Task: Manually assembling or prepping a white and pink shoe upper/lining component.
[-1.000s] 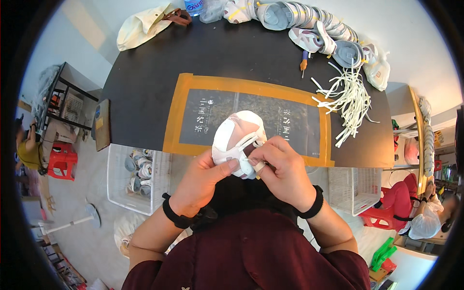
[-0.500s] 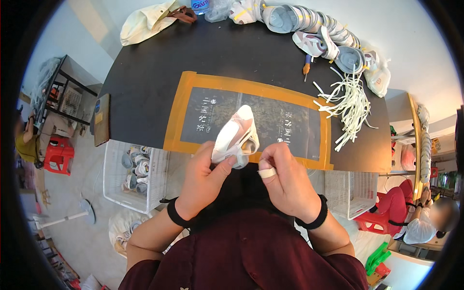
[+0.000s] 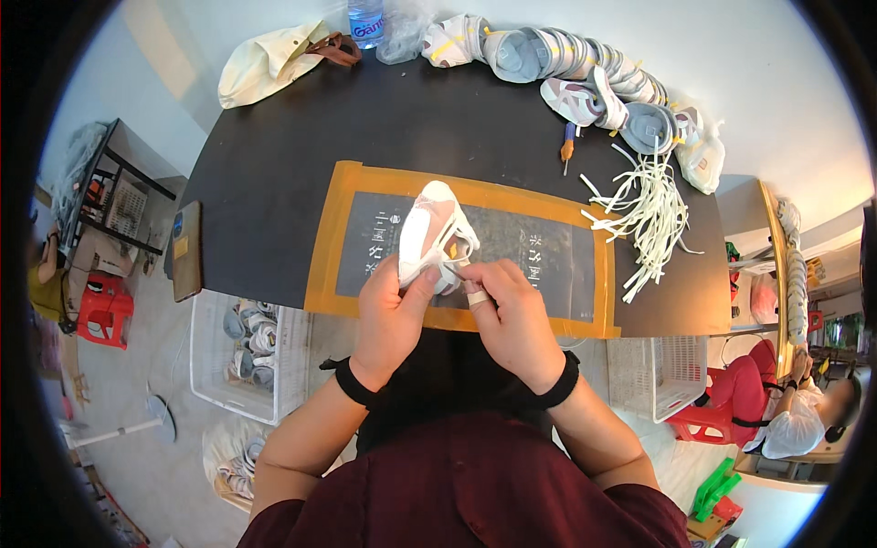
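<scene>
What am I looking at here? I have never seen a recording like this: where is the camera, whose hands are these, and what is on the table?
The picture comes from a wide fisheye camera worn on a person's head, looking down, so straight edges bend near the rim. No robot is involved. The person's left hand and right hand together hold a small white shoe over a dark mat with an orange border on a black table. Farther back lie a bundle of white strips, a screwdriver, a row of more shoes and a cream bag. A phone sits at the left edge. Another person sits at lower right.
</scene>
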`<state>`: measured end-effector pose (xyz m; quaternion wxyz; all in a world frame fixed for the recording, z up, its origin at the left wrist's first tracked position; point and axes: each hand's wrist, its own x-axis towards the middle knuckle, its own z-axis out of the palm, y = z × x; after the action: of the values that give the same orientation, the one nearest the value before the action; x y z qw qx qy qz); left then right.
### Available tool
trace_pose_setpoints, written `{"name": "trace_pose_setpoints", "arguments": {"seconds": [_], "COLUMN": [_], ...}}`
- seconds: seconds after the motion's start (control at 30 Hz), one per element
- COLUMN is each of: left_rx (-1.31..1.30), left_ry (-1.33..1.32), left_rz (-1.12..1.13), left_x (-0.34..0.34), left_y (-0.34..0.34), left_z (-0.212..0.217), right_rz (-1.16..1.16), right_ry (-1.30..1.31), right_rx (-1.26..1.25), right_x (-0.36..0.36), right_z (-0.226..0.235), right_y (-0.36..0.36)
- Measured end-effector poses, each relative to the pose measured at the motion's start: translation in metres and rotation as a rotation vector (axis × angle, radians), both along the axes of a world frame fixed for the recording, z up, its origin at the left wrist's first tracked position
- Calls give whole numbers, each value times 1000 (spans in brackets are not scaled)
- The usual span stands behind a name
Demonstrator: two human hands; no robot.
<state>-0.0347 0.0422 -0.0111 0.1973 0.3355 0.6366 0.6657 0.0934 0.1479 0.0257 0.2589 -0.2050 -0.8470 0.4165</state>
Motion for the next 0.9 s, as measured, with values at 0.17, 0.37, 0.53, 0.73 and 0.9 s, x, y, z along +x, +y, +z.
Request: {"name": "trace_pose_setpoints", "arguments": {"seconds": [0.17,0.37,0.53,0.73,0.9], "left_rx": [-62,-52,-38,-51,-40], "left_ry": [70,59,29,79,100], "left_rz": [16,11,19,29,30], "left_x": [0,-1,-1,0,-1], "left_y": [-1,1,1,1,1], "left_z": [1,-3,-5,-5,-9], "right_rz": [-18,-44,-51,-52,-67], "right_ry": [-23,-35,-68,-50,-63], "right_rx": [-36,-37,11,2,32], "right_x": [-1,-2,-2,-3,-4], "right_z": [-1,1,0,-1,-2], "right_y": [1,0,0,-2,-3]}}
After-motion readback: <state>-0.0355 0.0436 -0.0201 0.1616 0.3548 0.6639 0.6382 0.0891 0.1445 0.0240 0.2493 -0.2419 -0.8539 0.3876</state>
